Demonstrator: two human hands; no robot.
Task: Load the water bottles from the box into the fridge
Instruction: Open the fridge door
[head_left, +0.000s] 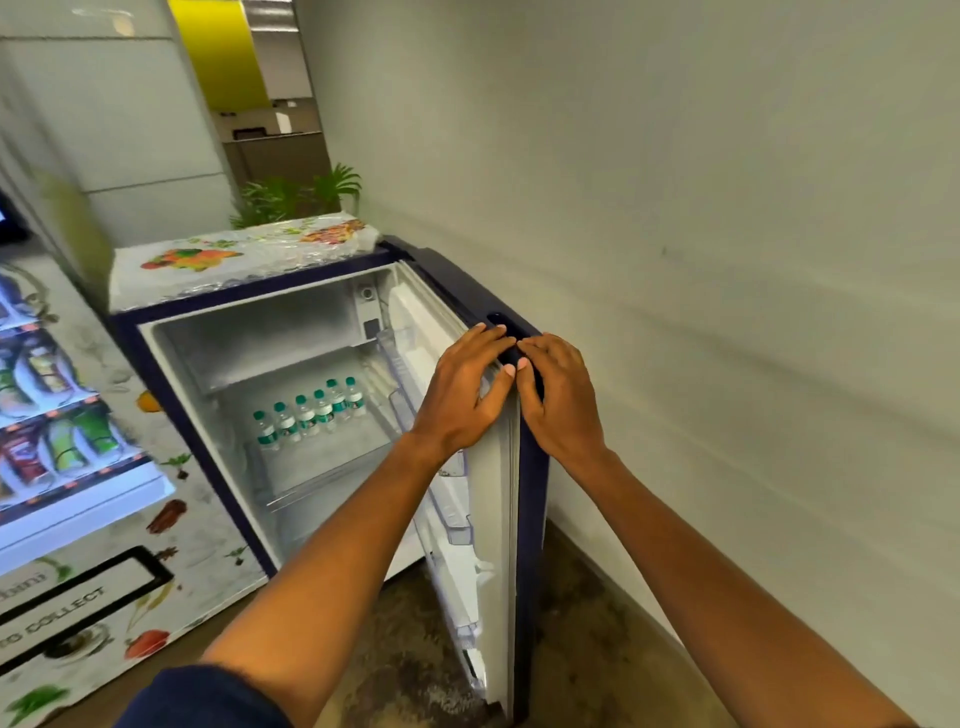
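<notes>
Door (511, 467) of the fridge (234, 332) gripped at its edge by left hand (462, 395) and right hand (558, 395), bottles (306, 415) inside; we judge closing comes next

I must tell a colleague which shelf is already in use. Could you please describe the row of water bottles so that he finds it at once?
Find the small dark-blue fridge with its door open, right of the vending machine. On its middle shelf stands one slanting row of water bottles, the only items inside: clear, green caps and labels.
</notes>
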